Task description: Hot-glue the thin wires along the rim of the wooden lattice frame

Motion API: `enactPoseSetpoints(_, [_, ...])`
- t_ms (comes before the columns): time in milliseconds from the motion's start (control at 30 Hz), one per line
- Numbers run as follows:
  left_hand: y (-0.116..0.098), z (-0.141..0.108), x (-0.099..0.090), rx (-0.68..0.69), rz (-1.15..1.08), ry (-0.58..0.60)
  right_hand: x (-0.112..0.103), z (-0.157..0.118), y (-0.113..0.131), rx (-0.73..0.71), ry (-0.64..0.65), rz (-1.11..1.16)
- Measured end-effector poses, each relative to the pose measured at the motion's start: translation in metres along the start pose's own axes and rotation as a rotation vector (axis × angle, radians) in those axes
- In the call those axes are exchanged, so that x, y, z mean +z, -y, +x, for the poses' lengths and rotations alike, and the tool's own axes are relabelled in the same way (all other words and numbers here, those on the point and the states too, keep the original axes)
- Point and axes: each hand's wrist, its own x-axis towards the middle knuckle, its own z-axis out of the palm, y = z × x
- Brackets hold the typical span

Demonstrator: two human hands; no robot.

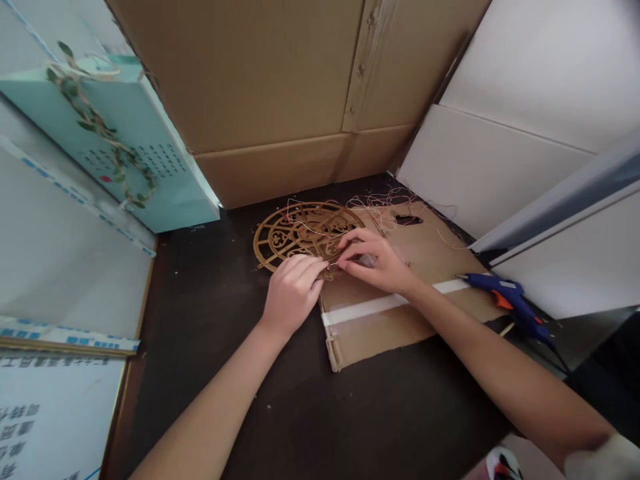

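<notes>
left hand (295, 290), right hand (380, 263): fingertips near each other, pinching one thin wire (334, 264), seemingly mid-job; wheel (311, 232) just beyond; tangled wires (383, 203) beyond right hand, apparently unsorted.

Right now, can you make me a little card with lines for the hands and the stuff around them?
Left hand: pinching a thin wire
Right hand: pinching the wire too
Wheel: brown, round, full of cutouts, lying beyond the left hand
Cardboard sheet: flat on the dark table
Tangled wires: along the cardboard's far side
Glue gun: blue, orange trigger, at the cardboard's right edge
</notes>
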Motion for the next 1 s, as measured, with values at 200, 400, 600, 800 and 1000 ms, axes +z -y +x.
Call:
enactPoseSetpoints(200, [-0.0033, 0.0026, -0.0026, -0.012, -0.030, -0.008, -0.0001, -0.0007, -0.0002, -0.014, 0.026, 0.010])
enactPoseSetpoints(400, [-0.0054, 0.0050, -0.0050, 0.000, -0.029, 0.010, -0.0010, -0.0005, 0.0006, -0.024, 0.042, 0.020])
enactPoseSetpoints(600, [-0.0054, 0.0042, -0.0054, 0.014, -0.017, 0.008, -0.0018, -0.0004, 0.0009, -0.041, 0.044, 0.026])
enactPoseSetpoints(800, [-0.0059, 0.0039, -0.0051, 0.009, -0.038, -0.016, -0.0020, 0.0008, 0.0034, -0.096, 0.001, -0.033])
enactPoseSetpoints(1000, [-0.0059, 0.0046, -0.0046, -0.034, -0.059, -0.042, -0.0038, 0.0016, 0.0046, -0.141, 0.020, -0.063])
